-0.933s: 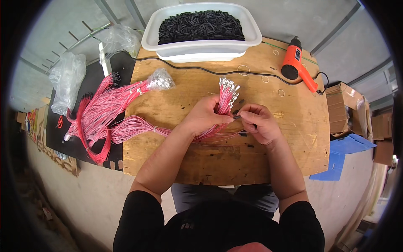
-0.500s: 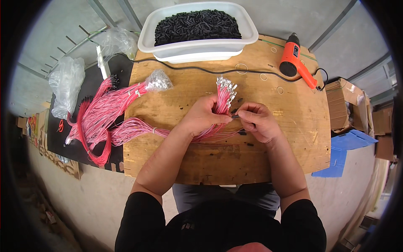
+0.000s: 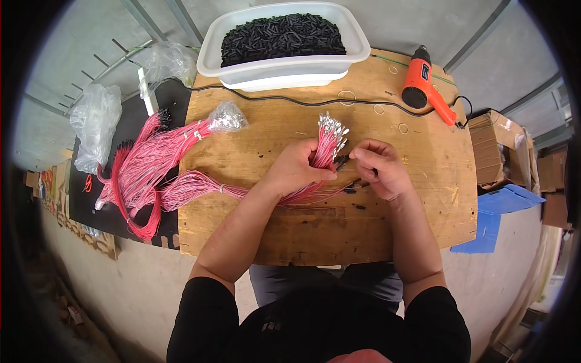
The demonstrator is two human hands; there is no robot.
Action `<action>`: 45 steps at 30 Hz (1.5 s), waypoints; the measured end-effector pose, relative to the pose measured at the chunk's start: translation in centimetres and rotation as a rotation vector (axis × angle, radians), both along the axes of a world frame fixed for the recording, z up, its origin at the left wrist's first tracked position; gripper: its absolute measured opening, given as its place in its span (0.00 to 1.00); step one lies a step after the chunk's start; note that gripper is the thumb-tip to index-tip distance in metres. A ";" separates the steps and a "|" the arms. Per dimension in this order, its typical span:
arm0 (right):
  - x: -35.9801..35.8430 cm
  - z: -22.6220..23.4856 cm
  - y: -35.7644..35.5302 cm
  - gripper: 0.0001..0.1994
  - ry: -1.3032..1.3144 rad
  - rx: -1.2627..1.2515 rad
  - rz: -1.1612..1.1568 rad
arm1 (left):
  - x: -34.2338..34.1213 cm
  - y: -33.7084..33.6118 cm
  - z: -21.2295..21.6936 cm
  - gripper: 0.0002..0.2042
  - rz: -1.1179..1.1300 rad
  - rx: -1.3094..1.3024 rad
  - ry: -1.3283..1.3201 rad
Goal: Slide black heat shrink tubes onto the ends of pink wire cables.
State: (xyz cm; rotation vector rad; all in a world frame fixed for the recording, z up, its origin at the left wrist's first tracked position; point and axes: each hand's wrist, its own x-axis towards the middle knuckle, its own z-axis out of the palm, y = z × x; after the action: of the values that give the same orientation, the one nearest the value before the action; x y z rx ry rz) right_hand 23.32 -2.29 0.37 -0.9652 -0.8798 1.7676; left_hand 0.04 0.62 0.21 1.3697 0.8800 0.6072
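Sprawling over the wooden worktop's (image 3: 290, 236) left edge, loose pink wires (image 3: 145, 175) lie in bundles. Mid-worktop, the left hand (image 3: 296, 169) closes around a pink wire bundle (image 3: 327, 142), metal terminals upward. Just beside it, the right hand (image 3: 378, 169) pinches a small black sleeve (image 3: 342, 162) at the bundle. An orange heat gun (image 3: 423, 85) rests at the far right corner.
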 end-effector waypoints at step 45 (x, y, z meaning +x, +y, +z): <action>-1.5 -1.4 -0.4 0.03 -0.374 0.270 -0.017 | 0.1 -0.1 -0.3 0.10 -0.022 -0.040 -0.087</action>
State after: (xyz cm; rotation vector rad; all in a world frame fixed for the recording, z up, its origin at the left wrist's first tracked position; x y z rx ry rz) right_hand 21.83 -2.73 -0.99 -1.1343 -1.3044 1.4272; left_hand 0.18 0.48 -0.10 1.3055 0.8025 0.6241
